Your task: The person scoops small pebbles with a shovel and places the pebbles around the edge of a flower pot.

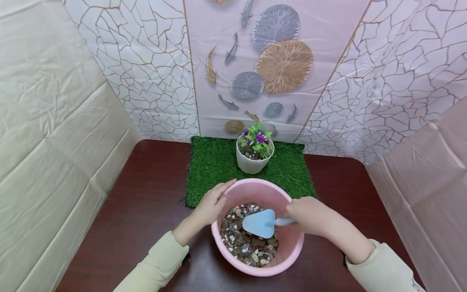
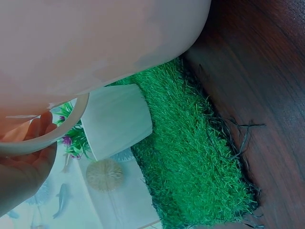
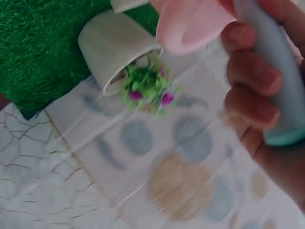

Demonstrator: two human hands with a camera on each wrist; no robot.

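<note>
Gripping a pale blue trowel with a smooth, rounded-triangular blade (image 1: 259,224), a person's right hand (image 1: 308,215) reaches over the right side of a round pink basin, apparently plastic (image 1: 260,272), above a bed of mixed brown, grey and white pebbles (image 1: 248,250). The blade hangs inside the basin with its narrower end to the left; whether it touches the stones cannot be told. In the right wrist view, fingers curl around the grey-blue handle (image 3: 288,95), near its teal end. The left hand (image 1: 211,206) clasps the basin's rim on the far left side.

Judging by its look, the trowel should be light and stiff, unlikely to break, though its smooth handle could twist in a slack grasp once stones weigh down the blade; the middle of the handle seems the surest hold. The basin is probably heavy at the bottom with pebbles, its wall slick and a little flexible, so the thick rim looks the best place to steady it.

Beyond, a white pot (image 1: 251,165) of green leaves and purple flowers (image 1: 258,138) stands upright on a green artificial-grass mat (image 1: 209,162) atop a dark reddish-brown table (image 1: 146,194).
</note>
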